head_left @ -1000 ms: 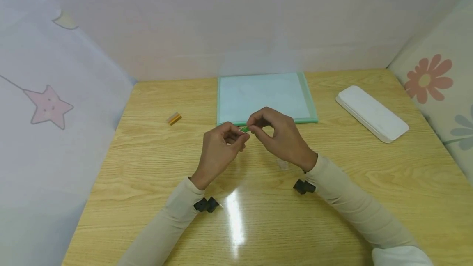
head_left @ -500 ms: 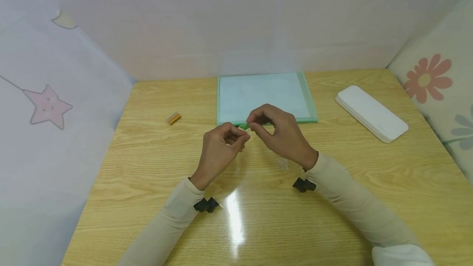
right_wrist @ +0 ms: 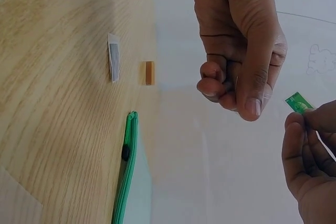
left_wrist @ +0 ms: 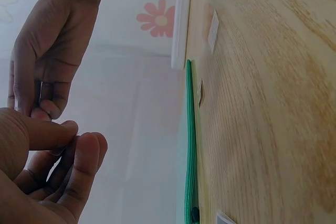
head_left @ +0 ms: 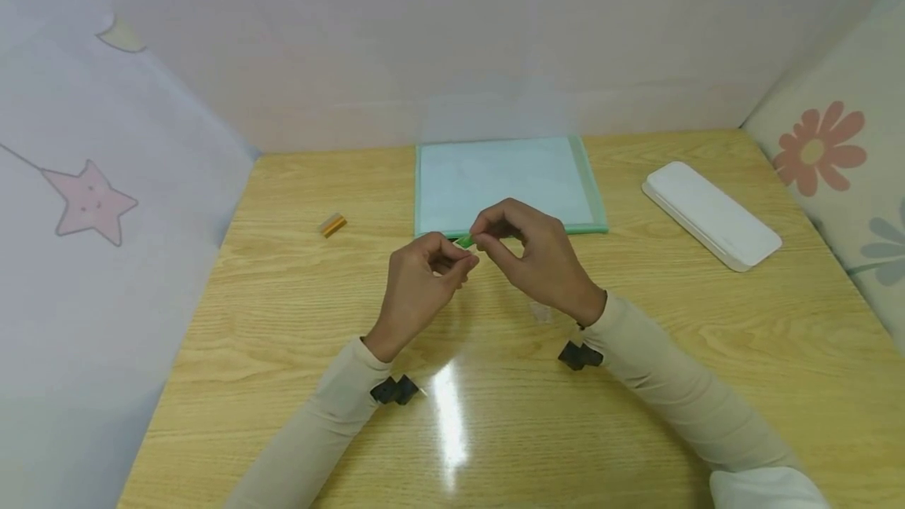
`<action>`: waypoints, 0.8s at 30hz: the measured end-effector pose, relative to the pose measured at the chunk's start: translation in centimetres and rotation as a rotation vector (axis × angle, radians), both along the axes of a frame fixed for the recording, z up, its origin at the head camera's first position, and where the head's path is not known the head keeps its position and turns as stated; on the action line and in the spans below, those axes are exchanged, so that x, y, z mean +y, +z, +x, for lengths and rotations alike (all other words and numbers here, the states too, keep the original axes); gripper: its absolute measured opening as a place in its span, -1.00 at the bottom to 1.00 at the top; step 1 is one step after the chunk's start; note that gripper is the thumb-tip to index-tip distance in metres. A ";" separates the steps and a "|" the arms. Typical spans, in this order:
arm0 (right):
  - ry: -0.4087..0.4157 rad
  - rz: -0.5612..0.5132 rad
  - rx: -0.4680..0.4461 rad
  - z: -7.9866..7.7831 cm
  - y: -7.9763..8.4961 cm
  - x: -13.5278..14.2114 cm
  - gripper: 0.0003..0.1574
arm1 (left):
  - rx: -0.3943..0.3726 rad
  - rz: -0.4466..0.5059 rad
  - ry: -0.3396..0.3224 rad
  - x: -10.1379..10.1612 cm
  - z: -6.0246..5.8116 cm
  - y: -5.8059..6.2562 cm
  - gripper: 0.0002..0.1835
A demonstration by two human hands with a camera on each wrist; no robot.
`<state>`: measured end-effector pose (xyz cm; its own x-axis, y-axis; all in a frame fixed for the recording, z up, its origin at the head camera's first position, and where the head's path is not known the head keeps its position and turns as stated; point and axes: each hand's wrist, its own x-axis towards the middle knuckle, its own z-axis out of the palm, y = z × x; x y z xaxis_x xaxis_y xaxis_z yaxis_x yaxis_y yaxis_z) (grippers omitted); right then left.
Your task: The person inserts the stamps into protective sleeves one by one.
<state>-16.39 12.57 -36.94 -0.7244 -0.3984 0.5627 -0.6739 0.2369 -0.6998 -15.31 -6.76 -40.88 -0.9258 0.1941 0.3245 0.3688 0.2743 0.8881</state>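
In the head view, both hands meet above the near edge of a pale folder. My right hand (head_left: 526,254) pinches a small flat green piece (right_wrist: 299,102) with light printing between thumb and index finger. My left hand (head_left: 424,289) is just beside it, thumb and fingertips pinched together. A small pale piece (left_wrist: 56,151) shows under the left thumb, mostly hidden by the fingers. In the right wrist view, the green piece appears apart from the left fingertips. Its exact kind is too small to tell.
A pale folder with a green border (head_left: 505,183) lies at the back of the table. Right of it is a white oblong case (head_left: 712,217). A small orange-and-grey block (head_left: 332,225) lies left. A small clear piece (head_left: 540,313) is below the right hand.
Both hands stay nearly in place. The right fingers have risen slightly, and the green piece has shifted and tilted a little between the hands.
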 end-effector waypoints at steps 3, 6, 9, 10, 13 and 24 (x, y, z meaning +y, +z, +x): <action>0.008 -0.003 -0.008 0.1 0.0 -0.1 -0.82 | 0.000 0.005 0.002 0.2 0.5 1.0 -0.89; 0.015 0.002 -0.004 -0.2 -0.5 -0.1 -0.82 | 0.000 0.009 0.001 0.4 1.0 2.1 -0.88; 0.020 0.004 0.012 -0.4 -0.9 0.0 -0.82 | -0.003 0.010 0.001 0.4 1.3 2.6 -0.88; 0.019 0.006 0.017 -0.5 -1.1 0.0 -0.81 | -0.002 0.009 0.001 0.4 1.3 2.7 -0.88; 0.019 0.008 0.028 -0.6 -1.3 -0.1 -0.81 | 0.001 0.010 0.003 0.4 1.3 2.7 -0.88; 0.023 0.029 0.064 -0.7 -1.4 0.0 -0.83 | -0.015 0.004 -0.002 0.3 1.3 2.6 -0.86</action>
<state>-17.11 12.62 -38.37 -0.6776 -0.4311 0.5958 -0.7227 0.2403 -0.6480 -14.00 -6.47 -38.24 -0.9301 0.1948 0.3113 0.3560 0.2702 0.8946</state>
